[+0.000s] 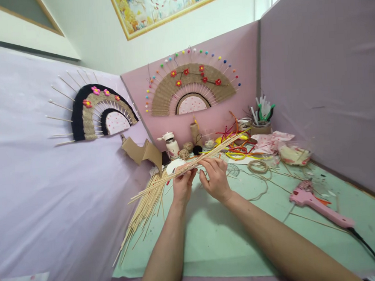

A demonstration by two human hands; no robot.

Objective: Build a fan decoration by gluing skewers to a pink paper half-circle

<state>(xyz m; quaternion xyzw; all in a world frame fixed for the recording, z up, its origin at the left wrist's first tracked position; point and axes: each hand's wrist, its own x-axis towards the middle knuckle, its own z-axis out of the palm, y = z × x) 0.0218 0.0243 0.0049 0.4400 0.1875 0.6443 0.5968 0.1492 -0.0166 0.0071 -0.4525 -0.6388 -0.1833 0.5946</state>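
Observation:
A bundle of thin wooden sticks (pixel 161 181) lies slantwise across my two hands above the table, its far end up to the right. My left hand (pixel 183 185) is closed around the bundle near its middle. Just right of it, my right hand (pixel 215 177) touches the sticks with its bent fingertips, thumb apart; whether it pinches any stick I cannot make out. Below and left, a pile of similar loose sticks (pixel 144 210) rests on the green table (pixel 214 250).
A pink glue gun (pixel 320 208) with a black cable lies at the right. Behind my hands are a white bottle (pixel 171 146), twine balls (pixel 188 147), coloured pipe cleaners (pixel 236 154) and a coil of cord (pixel 258 167). Decorated fans (pixel 192 86) hang on the partitions; bent cardboard (pixel 143 154) stands at left.

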